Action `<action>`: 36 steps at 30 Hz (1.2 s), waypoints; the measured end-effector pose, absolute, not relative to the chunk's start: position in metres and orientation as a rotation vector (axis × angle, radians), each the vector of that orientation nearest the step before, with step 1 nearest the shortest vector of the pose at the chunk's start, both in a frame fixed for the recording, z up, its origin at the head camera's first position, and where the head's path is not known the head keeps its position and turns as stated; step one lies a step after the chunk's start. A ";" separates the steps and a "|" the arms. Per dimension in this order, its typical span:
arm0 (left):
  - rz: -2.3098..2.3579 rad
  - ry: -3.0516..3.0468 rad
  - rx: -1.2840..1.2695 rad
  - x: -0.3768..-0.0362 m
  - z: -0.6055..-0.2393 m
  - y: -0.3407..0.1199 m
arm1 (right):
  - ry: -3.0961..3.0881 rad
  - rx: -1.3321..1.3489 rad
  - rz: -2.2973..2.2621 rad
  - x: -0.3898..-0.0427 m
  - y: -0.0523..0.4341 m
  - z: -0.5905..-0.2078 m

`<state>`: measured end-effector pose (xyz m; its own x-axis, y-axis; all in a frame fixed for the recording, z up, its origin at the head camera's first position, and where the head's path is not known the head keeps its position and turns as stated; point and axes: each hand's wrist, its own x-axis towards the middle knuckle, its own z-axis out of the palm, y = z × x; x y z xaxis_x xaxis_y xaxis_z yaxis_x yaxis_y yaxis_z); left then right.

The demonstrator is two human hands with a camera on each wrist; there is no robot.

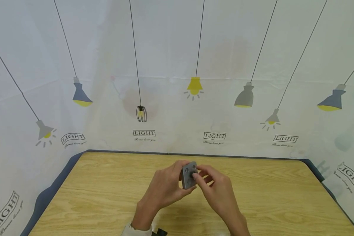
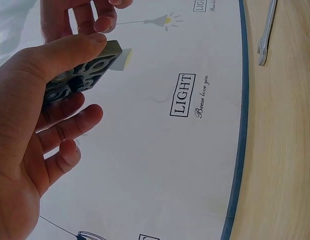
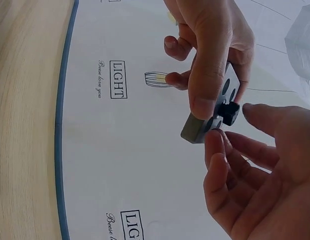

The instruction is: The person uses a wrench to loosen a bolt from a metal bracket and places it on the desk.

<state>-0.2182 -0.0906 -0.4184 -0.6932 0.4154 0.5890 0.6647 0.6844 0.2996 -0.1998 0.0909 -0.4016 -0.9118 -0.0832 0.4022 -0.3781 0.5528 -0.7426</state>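
My left hand (image 1: 165, 185) holds a grey square block (image 1: 186, 183) by its edges, raised above the table. Several round holes show in the face towards my right hand (image 1: 221, 193). A dark bolt (image 3: 229, 114) sticks out of the middle of that face. Thumb and fingers of the right hand close around the bolt head from two sides. In the left wrist view, the block's other face (image 2: 70, 82) has a dark recessed pattern, and the left thumb lies across its edge. How deep the bolt sits cannot be seen.
A metal wrench (image 2: 266, 37) lies on the wood-grain table (image 1: 106, 177), seen in the left wrist view. Behind and beside the table hangs a white cloth (image 1: 171, 108) printed with lamps. A dark blue band (image 1: 56, 177) runs along the table's edge.
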 end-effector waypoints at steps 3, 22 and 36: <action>-0.683 -2.413 -0.844 -0.218 -0.418 -0.090 | -2.479 0.331 1.331 -0.200 0.091 -0.401; -0.663 -2.414 -0.843 -0.217 -0.417 -0.089 | -2.439 0.376 1.333 -0.201 0.088 -0.404; -0.656 -2.417 -0.835 -0.217 -0.418 -0.090 | -2.482 0.372 1.310 -0.200 0.088 -0.403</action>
